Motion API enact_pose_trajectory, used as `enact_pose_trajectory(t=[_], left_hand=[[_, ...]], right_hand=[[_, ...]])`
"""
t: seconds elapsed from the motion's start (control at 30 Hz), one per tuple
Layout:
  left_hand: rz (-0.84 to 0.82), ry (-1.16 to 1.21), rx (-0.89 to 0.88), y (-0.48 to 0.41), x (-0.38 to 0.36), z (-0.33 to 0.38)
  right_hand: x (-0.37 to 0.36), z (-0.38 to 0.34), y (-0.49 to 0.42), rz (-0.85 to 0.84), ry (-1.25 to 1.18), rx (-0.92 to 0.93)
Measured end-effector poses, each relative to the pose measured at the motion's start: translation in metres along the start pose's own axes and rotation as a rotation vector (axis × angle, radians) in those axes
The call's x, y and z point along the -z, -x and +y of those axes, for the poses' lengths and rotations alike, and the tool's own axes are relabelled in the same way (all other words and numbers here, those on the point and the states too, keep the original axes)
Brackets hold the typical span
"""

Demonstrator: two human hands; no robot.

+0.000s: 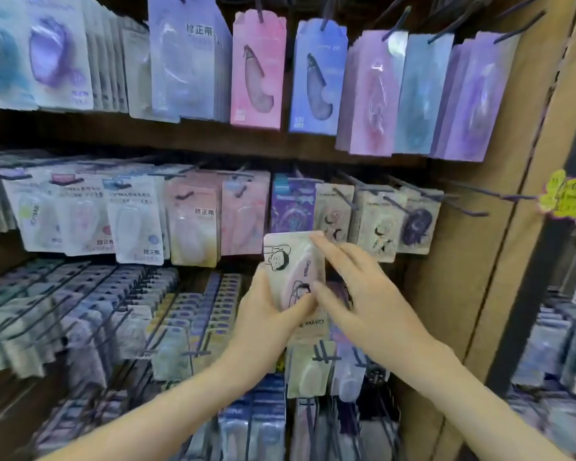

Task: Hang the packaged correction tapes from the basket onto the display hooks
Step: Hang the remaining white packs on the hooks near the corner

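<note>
Correction-tape packs (291, 257) between both hands — left (263, 316) grips, right (369, 294) touches.

My left hand (266, 314) grips a pale pink carded correction tape pack (291, 264) printed with a cartoon figure, upright before the middle row of dark wire display hooks (512, 195). My right hand (359, 287) lays straight fingers against the pack's right edge. Pastel hanging packs (256, 71) fill the rows around it.
</note>
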State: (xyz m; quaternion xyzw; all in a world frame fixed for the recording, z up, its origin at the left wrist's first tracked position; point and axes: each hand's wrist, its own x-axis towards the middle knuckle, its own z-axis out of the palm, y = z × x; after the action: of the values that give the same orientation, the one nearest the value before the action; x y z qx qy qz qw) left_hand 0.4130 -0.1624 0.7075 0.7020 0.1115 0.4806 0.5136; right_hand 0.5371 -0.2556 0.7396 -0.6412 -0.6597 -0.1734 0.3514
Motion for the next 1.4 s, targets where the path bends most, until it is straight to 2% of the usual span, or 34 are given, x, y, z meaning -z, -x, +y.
enact_pose_trajectory(t=[0.2, 0.33, 0.4, 0.47, 0.53, 0.6, 0.7, 0.77, 0.9, 1.0, 1.1, 1.27, 1.4], left_hand=[[-0.165, -0.063, 0.122, -0.012, -0.012, -0.031], [-0.322, -0.069, 0.175, -0.021, -0.015, -0.045], [-0.358, -0.088, 0.222, -0.026, -0.013, -0.047], [-0.372, -0.170, 0.250, -0.030, -0.012, -0.046], [-0.396, -0.276, 0.239, -0.033, -0.011, -0.046], [-0.430, -0.380, 0.218, -0.037, -0.009, -0.046], [-0.493, -0.413, 0.202, -0.044, -0.005, -0.045], [-0.513, -0.396, 0.209, -0.049, -0.006, -0.045], [-0.481, -0.303, 0.209, -0.056, -0.007, -0.045], [-0.470, -0.074, 0.273, -0.058, -0.007, -0.047], [-0.432, 0.079, 0.276, -0.059, -0.010, -0.047], [-0.284, 0.086, 0.159, -0.066, -0.017, -0.040], [-0.320, 0.037, 0.119, -0.074, -0.017, -0.033]], right_hand=[[-0.029, 0.015, 0.010, -0.028, -0.278, -0.311], [-0.032, 0.029, 0.012, 0.100, -0.389, -0.438], [-0.031, 0.039, 0.014, 0.184, -0.505, -0.529], [-0.032, 0.048, 0.019, 0.189, -0.538, -0.603], [-0.031, 0.057, 0.027, 0.086, -0.295, -0.524], [-0.026, 0.062, 0.033, -0.053, -0.004, -0.287], [-0.024, 0.075, 0.037, -0.215, 0.363, 0.110], [-0.028, 0.078, 0.037, -0.241, 0.507, 0.187], [-0.031, 0.076, 0.035, -0.138, 0.412, 0.096], [-0.034, 0.074, 0.038, -0.035, 0.282, -0.062], [-0.039, 0.074, 0.036, 0.038, 0.293, -0.167], [-0.037, 0.069, 0.020, 0.028, 0.252, -0.232], [-0.027, 0.068, 0.013, 0.017, 0.231, -0.195]])
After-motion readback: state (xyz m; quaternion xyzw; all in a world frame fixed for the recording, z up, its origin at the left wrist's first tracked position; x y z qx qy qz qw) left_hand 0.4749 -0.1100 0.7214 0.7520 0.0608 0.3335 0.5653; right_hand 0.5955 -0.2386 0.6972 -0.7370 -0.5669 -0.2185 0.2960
